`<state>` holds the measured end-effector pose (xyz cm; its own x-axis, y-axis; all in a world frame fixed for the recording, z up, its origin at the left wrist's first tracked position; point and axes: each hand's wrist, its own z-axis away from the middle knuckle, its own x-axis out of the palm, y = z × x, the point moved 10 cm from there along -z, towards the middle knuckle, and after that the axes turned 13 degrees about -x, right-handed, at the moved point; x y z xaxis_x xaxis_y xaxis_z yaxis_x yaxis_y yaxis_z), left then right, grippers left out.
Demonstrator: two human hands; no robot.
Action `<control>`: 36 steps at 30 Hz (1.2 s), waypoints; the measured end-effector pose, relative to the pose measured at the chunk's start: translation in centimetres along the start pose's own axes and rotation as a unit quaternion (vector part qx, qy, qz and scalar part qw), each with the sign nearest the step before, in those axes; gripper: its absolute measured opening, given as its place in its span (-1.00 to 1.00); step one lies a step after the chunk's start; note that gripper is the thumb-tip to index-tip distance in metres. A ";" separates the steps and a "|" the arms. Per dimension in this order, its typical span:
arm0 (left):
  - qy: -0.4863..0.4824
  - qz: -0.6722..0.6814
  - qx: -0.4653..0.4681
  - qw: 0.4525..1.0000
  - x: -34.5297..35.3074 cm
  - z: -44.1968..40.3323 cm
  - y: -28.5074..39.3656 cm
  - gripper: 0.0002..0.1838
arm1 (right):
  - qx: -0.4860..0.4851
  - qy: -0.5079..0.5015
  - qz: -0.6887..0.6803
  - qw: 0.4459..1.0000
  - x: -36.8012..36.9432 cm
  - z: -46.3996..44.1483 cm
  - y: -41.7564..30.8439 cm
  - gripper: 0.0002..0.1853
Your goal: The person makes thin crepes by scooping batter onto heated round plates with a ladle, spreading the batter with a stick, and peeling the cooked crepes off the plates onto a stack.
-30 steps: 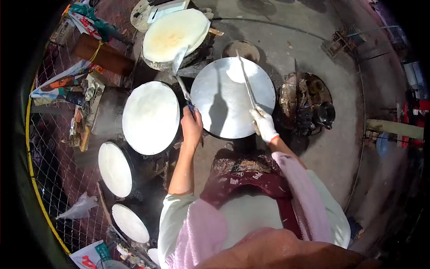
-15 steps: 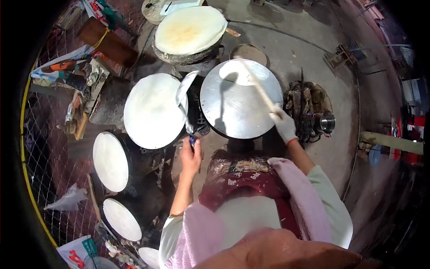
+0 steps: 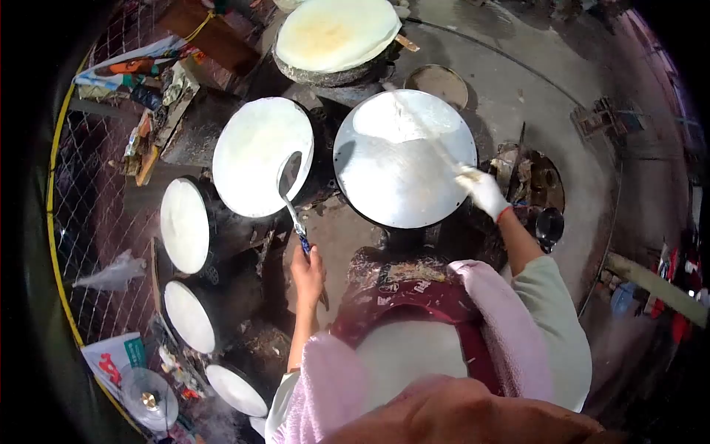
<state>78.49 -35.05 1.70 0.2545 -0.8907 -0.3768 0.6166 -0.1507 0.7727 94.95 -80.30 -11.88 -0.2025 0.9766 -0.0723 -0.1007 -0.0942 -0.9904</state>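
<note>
My left hand (image 3: 308, 275) is closed around the blue-wrapped handle of a metal ladle (image 3: 295, 217). Its dark, shiny oval head overlaps the right edge of a griddle covered by a pale, thin flatbread (image 3: 260, 152). In my right hand (image 3: 484, 191), which wears a white glove, is a long wooden batter spreader (image 3: 436, 146). Its far end is blurred by motion over white batter (image 3: 392, 118), which covers the back part of a round metal griddle (image 3: 403, 189). Most of the griddle's front surface is bare metal.
Several more round griddles with pale sheets, such as one white sheet (image 3: 185, 226), curve down my left side. Behind stands a stack of flatbreads (image 3: 339, 33). A shallow round pan (image 3: 438, 85) lies beyond the griddle. Firewood (image 3: 518, 170) and a metal pot (image 3: 549, 226) are at right; wire fencing is left.
The batter patch on the griddle has spread wider. My left hand's ladle has swung from the gap between the griddles to over the left flatbread. The whole view has shifted slightly.
</note>
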 end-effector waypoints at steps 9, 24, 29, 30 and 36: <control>0.078 0.002 -0.033 0.996 1.7 3.4 -0.9 -0.91 | 0.002 -0.047 0.081 0.996 -3.8 -5.1 -2.7 -0.55; 0.183 -0.200 0.065 0.960 1.3 0.2 -1.9 -0.81 | 0.116 -0.310 0.069 0.941 1.1 -9.3 -2.5 -0.54; 0.139 -0.265 0.090 0.950 4.9 -6.5 0.6 -0.77 | 0.022 -0.363 0.122 0.923 -2.1 -6.6 -3.0 -0.55; 0.125 -0.295 0.090 0.943 6.0 -8.0 1.2 -0.76 | 0.087 -0.278 0.033 0.956 -3.4 -7.4 -2.8 -0.55; 0.087 -0.452 0.069 0.885 8.2 -6.6 1.4 -0.71 | 0.113 -0.348 0.103 0.925 2.4 -8.1 -3.4 -0.63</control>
<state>86.34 -39.79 -3.70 -0.1791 -0.3012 -0.9366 0.5327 -0.8301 0.1651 102.66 -76.03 -9.65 -0.8097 0.5806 -0.0855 -0.1756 -0.3787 -0.9087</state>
